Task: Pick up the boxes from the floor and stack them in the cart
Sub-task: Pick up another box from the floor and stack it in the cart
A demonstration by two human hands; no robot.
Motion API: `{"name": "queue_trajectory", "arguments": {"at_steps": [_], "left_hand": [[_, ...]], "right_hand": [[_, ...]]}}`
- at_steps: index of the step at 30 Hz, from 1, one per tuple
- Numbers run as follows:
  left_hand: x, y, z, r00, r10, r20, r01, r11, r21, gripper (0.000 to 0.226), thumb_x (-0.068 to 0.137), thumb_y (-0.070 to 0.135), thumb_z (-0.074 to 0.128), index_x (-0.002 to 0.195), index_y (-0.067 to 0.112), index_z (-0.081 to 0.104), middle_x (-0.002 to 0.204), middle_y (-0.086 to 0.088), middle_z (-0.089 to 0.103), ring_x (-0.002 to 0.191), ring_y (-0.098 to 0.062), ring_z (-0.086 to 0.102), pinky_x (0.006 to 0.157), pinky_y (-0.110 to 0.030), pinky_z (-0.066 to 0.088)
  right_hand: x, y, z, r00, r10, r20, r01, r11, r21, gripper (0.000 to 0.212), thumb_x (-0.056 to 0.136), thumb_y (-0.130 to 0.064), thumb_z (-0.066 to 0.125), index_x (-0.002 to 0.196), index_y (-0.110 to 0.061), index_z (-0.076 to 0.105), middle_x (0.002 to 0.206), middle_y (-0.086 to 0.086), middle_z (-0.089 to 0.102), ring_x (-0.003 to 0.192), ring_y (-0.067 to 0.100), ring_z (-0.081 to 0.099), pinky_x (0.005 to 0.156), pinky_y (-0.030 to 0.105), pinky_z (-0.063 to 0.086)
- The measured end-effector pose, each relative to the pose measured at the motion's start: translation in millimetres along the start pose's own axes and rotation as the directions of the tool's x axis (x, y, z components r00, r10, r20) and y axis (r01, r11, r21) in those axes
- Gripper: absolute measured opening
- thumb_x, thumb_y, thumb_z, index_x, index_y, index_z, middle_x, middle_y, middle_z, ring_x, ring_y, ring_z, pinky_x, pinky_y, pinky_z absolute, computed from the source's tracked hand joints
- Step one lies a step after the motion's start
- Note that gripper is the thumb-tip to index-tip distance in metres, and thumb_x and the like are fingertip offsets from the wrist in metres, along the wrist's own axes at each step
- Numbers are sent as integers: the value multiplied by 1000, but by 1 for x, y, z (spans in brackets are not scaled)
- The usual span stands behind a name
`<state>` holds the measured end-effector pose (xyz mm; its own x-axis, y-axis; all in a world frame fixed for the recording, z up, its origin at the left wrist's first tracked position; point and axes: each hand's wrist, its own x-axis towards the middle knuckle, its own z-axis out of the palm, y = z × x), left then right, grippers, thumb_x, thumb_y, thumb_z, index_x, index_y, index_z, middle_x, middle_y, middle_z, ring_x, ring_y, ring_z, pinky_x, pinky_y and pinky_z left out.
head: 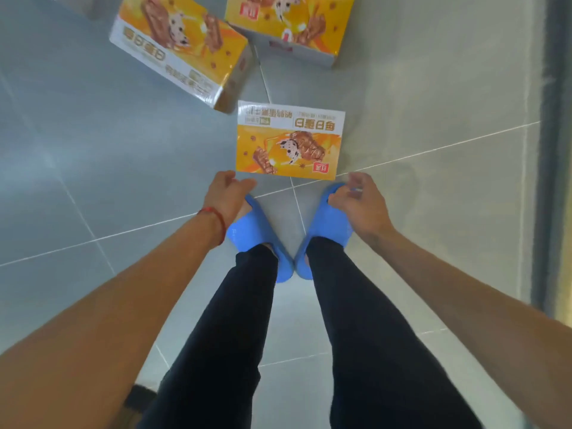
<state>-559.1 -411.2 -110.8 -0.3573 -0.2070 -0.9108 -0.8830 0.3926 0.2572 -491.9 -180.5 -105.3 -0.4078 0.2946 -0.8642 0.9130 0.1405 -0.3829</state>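
Observation:
Three yellow-and-white printed boxes lie on the grey tiled floor. The nearest box (289,140) sits just beyond my feet. A second box (181,48) lies tilted at the upper left, and a third box (291,23) is at the top, cut off by the frame. My left hand (227,196) hovers near the nearest box's lower left corner, fingers loosely curled and holding nothing. My right hand (360,202) hangs by the lower right corner, fingers apart and empty. Neither hand touches the box. No cart is in view.
My legs in black trousers and blue slippers (260,236) stand right below the nearest box. A dark vertical strip (554,150), like a door frame or wall edge, runs along the right side. Grey floor tiles (93,150) spread to the left.

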Motion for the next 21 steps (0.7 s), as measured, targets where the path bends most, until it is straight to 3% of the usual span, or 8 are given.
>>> {"name": "queue_trajectory", "arguments": {"at_steps": [2, 5, 7, 10, 12, 16, 19, 21], "left_hand": [[32, -2, 13, 999, 29, -12, -30, 999, -25, 56, 92, 28, 68, 142, 16, 44, 125, 6, 53, 105, -11, 54, 83, -23, 43], [75, -6, 23, 992, 96, -81, -101, 993, -59, 56, 85, 24, 74, 136, 16, 51, 119, 2, 59, 110, -15, 59, 79, -20, 41], [99, -9, 27, 973, 178, -147, -182, 983, -16, 60, 80, 26, 76, 135, 18, 52, 117, -1, 54, 111, -19, 60, 90, -24, 45], [126, -11, 30, 959, 239, -150, -241, 971, 8, 57, 77, 32, 78, 128, 21, 55, 124, -3, 50, 103, -15, 60, 87, -23, 53], [135, -7, 32, 981, 175, -79, -181, 980, -79, 57, 76, 31, 77, 128, 18, 56, 124, -3, 61, 102, -15, 66, 89, -27, 56], [142, -2, 31, 994, 105, 30, -100, 986, -132, 59, 77, 25, 74, 132, 14, 53, 116, -1, 70, 103, -18, 69, 96, -43, 55], [135, 4, 25, 993, 87, 76, -79, 991, -105, 39, 84, 23, 72, 121, 21, 60, 108, 7, 71, 98, -14, 68, 77, -26, 51], [126, 6, 20, 991, 98, 86, -90, 991, -101, 30, 93, 28, 66, 123, 27, 60, 105, 13, 68, 91, -2, 66, 68, -17, 41]], "right_hand": [[34, 11, 7, 1000, -12, 3, 12, 999, 42, 80, 78, -22, 82, 148, -14, 43, 147, 5, 50, 126, 21, 55, 98, 39, 57], [78, 25, 17, 1000, -14, 15, 13, 996, 86, 80, 89, -15, 79, 155, -14, 35, 147, 1, 42, 122, 18, 50, 65, 8, 53], [101, 31, 25, 1000, -31, -3, 31, 991, 133, 84, 85, -29, 81, 155, -16, 36, 145, 1, 47, 128, 19, 52, 79, 13, 52], [124, 38, 39, 999, -52, 4, 50, 980, 195, 69, 72, -40, 76, 136, -28, 52, 129, -6, 65, 123, 19, 61, 105, 41, 51], [134, 40, 49, 996, -82, 37, 71, 967, 243, 52, 78, -27, 73, 126, -33, 54, 123, -6, 69, 119, 17, 65, 104, 43, 52], [140, 35, 55, 988, -109, 113, 68, 946, 317, 62, 77, -8, 71, 132, -28, 52, 132, 7, 67, 125, 28, 64, 111, 56, 47], [135, 27, 52, 989, -60, 136, 18, 956, 293, 67, 74, -3, 69, 137, -18, 53, 130, 12, 68, 123, 31, 65, 110, 56, 48], [124, 13, 47, 993, -21, 113, -8, 969, 248, 55, 79, -3, 68, 130, -19, 57, 125, 8, 70, 119, 26, 67, 105, 47, 52]]}}
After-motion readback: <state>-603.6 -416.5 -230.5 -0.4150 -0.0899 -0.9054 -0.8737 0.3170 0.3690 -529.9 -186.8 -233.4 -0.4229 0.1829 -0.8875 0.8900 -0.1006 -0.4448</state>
